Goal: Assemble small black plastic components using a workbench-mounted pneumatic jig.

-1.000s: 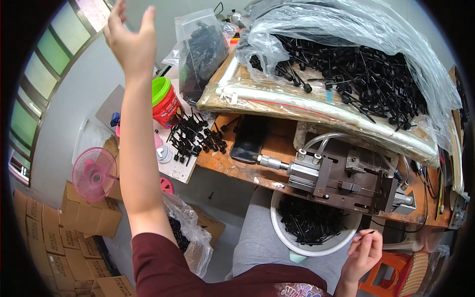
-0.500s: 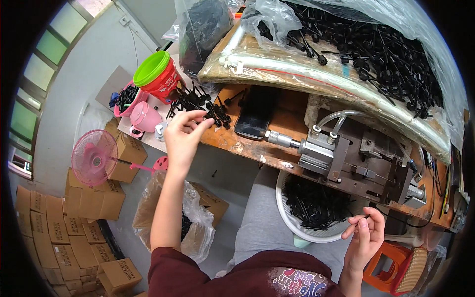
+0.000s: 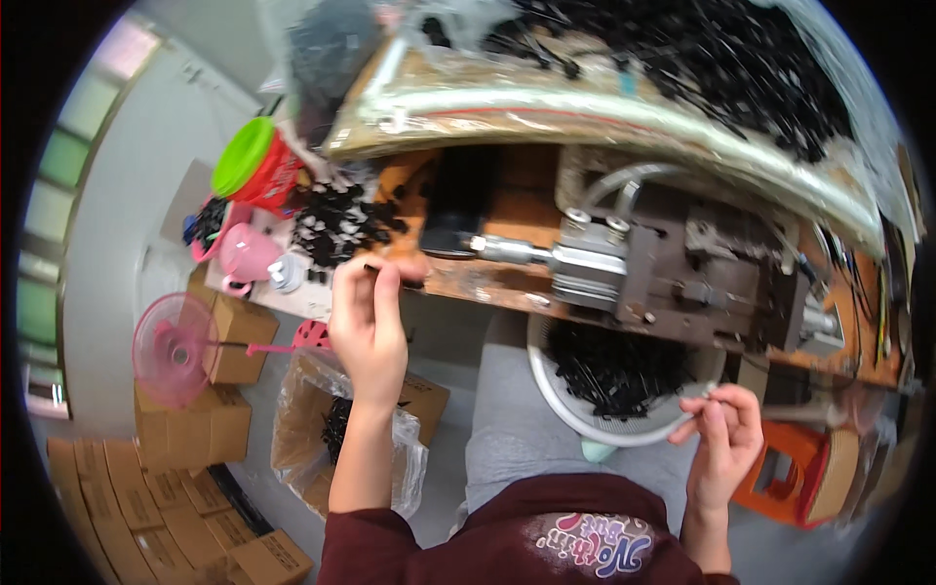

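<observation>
My left hand (image 3: 370, 317) is at the front edge of the wooden workbench (image 3: 487, 278), fingers pinched on a small black plastic part (image 3: 390, 275) taken from a loose pile of black parts (image 3: 341, 224). My right hand (image 3: 723, 434) is low on the right, fingertips closed on a thin small piece that is too small to make out, beside the rim of a white basket (image 3: 595, 429) holding several black parts. A grey metal press machine (image 3: 673, 273) sits on the bench between the hands.
A red cup with a green lid (image 3: 255, 168) and a pink cup (image 3: 244, 255) stand at the bench's left end. A big plastic-lined tray of black parts (image 3: 624, 78) lies behind. Below are a pink fan (image 3: 175, 346), cardboard boxes (image 3: 185, 439), a bag-lined box (image 3: 322, 429) and an orange stool (image 3: 795, 473).
My left arm has come down from high overhead to the pile of black parts and then back to the bench edge with one part pinched. The right hand stayed by the basket.
</observation>
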Demonstrator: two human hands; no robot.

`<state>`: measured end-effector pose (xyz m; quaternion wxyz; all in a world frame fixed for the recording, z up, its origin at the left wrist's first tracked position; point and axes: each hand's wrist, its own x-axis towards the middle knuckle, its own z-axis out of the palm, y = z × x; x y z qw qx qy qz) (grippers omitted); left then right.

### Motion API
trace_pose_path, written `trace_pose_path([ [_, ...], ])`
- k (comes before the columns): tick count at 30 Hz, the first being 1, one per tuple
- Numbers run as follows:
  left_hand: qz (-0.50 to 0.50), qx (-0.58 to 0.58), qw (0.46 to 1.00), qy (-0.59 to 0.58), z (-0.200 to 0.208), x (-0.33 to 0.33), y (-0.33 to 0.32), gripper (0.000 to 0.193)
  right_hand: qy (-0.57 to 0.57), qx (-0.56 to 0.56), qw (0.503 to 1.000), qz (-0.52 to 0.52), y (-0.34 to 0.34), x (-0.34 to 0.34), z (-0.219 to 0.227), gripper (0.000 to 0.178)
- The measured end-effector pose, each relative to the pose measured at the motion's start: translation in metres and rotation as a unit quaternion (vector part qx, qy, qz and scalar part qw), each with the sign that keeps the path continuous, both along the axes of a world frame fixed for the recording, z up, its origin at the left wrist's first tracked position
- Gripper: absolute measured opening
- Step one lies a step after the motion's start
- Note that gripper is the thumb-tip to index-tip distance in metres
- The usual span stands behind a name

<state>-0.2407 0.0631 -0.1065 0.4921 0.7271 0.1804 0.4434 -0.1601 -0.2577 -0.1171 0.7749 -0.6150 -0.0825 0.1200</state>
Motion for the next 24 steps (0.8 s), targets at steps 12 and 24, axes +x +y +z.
trace_pose_path([
  [12,-0.434,-0.288,0.836,0.173,0.021,0.006,-0.149,0.052,0.111,0.087,0.985,0.100,0.013,0.016,-0.002,0.013],
  [24,-0.391,0.157,0.903,0.087,0.007,0.006,-0.158,0.032,0.135,0.107,0.978,0.119,0.002,0.023,0.003,0.020],
])
